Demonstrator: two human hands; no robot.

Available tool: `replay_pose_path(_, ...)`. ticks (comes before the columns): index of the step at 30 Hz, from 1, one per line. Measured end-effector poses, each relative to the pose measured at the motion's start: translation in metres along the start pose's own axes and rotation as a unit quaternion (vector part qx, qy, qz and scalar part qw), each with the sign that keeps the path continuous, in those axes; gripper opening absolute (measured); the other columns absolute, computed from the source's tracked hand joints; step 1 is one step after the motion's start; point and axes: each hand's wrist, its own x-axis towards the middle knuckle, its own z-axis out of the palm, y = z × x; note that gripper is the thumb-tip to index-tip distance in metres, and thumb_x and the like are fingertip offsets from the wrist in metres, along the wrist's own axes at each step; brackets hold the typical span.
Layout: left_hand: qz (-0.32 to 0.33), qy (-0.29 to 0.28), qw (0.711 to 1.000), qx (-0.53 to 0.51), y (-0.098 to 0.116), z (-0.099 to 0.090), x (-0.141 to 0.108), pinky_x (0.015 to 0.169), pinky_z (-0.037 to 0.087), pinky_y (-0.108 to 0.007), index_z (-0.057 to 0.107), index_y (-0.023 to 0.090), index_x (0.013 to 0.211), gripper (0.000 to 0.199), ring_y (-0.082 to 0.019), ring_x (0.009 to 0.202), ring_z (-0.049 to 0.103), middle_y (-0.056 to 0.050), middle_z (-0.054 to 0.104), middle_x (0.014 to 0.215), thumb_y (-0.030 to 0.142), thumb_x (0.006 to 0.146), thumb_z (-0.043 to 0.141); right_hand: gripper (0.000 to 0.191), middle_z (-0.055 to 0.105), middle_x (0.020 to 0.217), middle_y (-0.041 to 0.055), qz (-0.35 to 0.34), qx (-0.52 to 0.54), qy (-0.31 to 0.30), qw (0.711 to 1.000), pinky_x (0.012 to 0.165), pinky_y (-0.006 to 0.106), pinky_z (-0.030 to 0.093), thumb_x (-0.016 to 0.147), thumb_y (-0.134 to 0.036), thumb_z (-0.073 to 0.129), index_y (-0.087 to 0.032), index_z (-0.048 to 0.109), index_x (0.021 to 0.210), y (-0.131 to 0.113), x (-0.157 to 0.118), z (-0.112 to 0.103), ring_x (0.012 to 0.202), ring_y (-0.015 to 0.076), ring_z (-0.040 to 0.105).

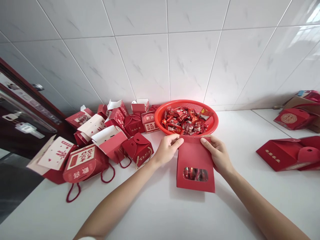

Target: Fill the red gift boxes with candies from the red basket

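Observation:
A red paper gift box [193, 155] with a small clear window is held between my two hands, over the white table. Wrapped sweets show through its window. My left hand [167, 149] pinches the box's top left corner, thumb in front. At the top right corner, my right hand [218, 152] grips the same edge, with its thumb on the front face. Just behind the box stands a red plastic basket [158, 116], holding many wrapped sweets [187, 120] in red packets.
On the left, several red and white gift boxes [85, 163] crowd together, some with rope handles. More red boxes [282, 155] lie at the right, near an open cardboard box [315, 125]. A tiled wall [192, 60] rises behind; a dark door with keys [26, 128] is at far left.

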Motion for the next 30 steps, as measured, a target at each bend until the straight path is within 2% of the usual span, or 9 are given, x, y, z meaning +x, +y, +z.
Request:
replay_pose_path(4, 0.034, 0.051, 0.998, 0.007, 0.001, -0.003, 0.003, 0.058, 0.030, -0.025, 0.042, 0.020, 0.067, 0.040, -0.011, 0.061, 0.033, 0.005, 0.034, 0.066, 0.048, 0.090, 0.060, 0.039, 0.079, 0.094, 0.0048, -0.015, -0.001, -0.016, 1.000, 0.069, 0.032, 0.058, 0.081, -0.058, 0.079, -0.023, 0.071, 0.095, -0.004, -0.001, 0.003, 0.082, 0.0234, 0.074)
replay_pose_path(7, 0.044, 0.169, 0.985, -0.002, 0.004, -0.014, 0.008, 0.055, 0.029, -0.025, 0.041, 0.021, 0.065, 0.040, -0.011, 0.059, 0.032, 0.005, 0.033, 0.064, 0.045, 0.088, 0.063, 0.042, 0.079, 0.104, 0.0046, -0.024, -0.002, -0.055, 0.998, 0.078, 0.034, 0.058, 0.086, -0.062, 0.071, -0.025, 0.070, 0.105, -0.004, -0.001, 0.003, 0.091, 0.0243, 0.074)
replay_pose_path(10, 0.061, 0.301, 0.952, -0.003, 0.009, -0.029, 0.015, 0.055, 0.030, -0.024, 0.041, 0.021, 0.064, 0.038, -0.011, 0.059, 0.033, 0.005, 0.035, 0.063, 0.041, 0.085, 0.065, 0.049, 0.079, 0.105, 0.0058, -0.014, -0.003, -0.095, 0.995, 0.088, 0.039, 0.058, 0.089, -0.069, 0.062, -0.025, 0.069, 0.110, -0.001, 0.000, 0.002, 0.097, 0.0259, 0.074)
replay_pose_path(13, 0.091, 0.349, 0.932, 0.020, 0.016, -0.041, 0.017, 0.054, 0.030, -0.024, 0.039, 0.022, 0.063, 0.039, -0.011, 0.060, 0.031, 0.005, 0.033, 0.064, 0.042, 0.085, 0.065, 0.049, 0.079, 0.103, 0.0061, 0.004, 0.004, -0.109, 0.994, 0.092, 0.043, 0.057, 0.090, -0.070, 0.058, -0.026, 0.069, 0.110, 0.003, 0.001, 0.003, 0.100, 0.0266, 0.073)
replay_pose_path(17, 0.145, 0.330, 0.930, 0.074, 0.024, -0.042, 0.011, 0.051, 0.029, -0.024, 0.039, 0.022, 0.064, 0.042, -0.011, 0.056, 0.030, 0.005, 0.031, 0.062, 0.045, 0.091, 0.062, 0.044, 0.079, 0.101, 0.0059, -0.017, -0.020, -0.088, 0.996, 0.092, 0.042, 0.057, 0.093, -0.065, 0.057, -0.026, 0.072, 0.107, 0.004, 0.004, 0.001, 0.099, 0.0264, 0.073)
replay_pose_path(21, 0.281, 0.205, 0.911, 0.220, 0.033, -0.025, -0.006, 0.054, 0.039, -0.023, 0.054, 0.020, 0.073, 0.028, -0.010, 0.055, 0.045, 0.004, 0.049, 0.060, 0.032, 0.098, 0.057, 0.038, 0.078, 0.107, 0.0062, -0.132, -0.088, -0.048, 0.986, 0.091, 0.040, 0.056, 0.095, -0.060, 0.059, -0.027, 0.074, 0.105, -0.011, 0.004, -0.015, 0.100, 0.0262, 0.072)
replay_pose_path(24, 0.400, 0.133, 0.858, 0.293, 0.035, -0.005, -0.020, 0.060, 0.047, -0.023, 0.066, 0.019, 0.088, 0.015, -0.012, 0.059, 0.060, 0.001, 0.066, 0.068, 0.021, 0.099, 0.056, 0.037, 0.075, 0.122, 0.0059, -0.234, -0.164, -0.076, 0.955, 0.095, 0.040, 0.056, 0.095, -0.054, 0.064, -0.031, 0.069, 0.124, -0.033, -0.008, -0.027, 0.113, 0.0267, 0.069)
replay_pose_path(26, 0.437, 0.124, 0.839, 0.300, 0.031, 0.009, -0.027, 0.064, 0.051, -0.024, 0.068, 0.018, 0.098, 0.013, -0.013, 0.062, 0.066, -0.001, 0.072, 0.072, 0.016, 0.099, 0.055, 0.032, 0.076, 0.117, 0.0072, -0.267, -0.249, -0.131, 0.922, 0.088, 0.036, 0.058, 0.095, -0.043, 0.069, -0.029, 0.070, 0.124, -0.047, -0.021, -0.030, 0.107, 0.0253, 0.071)
replay_pose_path(30, 0.439, 0.102, 0.852, 0.265, 0.016, 0.029, -0.034, 0.074, 0.058, -0.027, 0.067, 0.019, 0.110, 0.018, -0.017, 0.078, 0.075, -0.004, 0.079, 0.089, 0.013, 0.099, 0.054, 0.018, 0.077, 0.091, 0.0067, -0.296, -0.368, -0.180, 0.863, 0.062, 0.028, 0.055, 0.101, -0.028, 0.060, -0.023, 0.076, 0.108, -0.060, -0.045, -0.034, 0.075, 0.0180, 0.069)
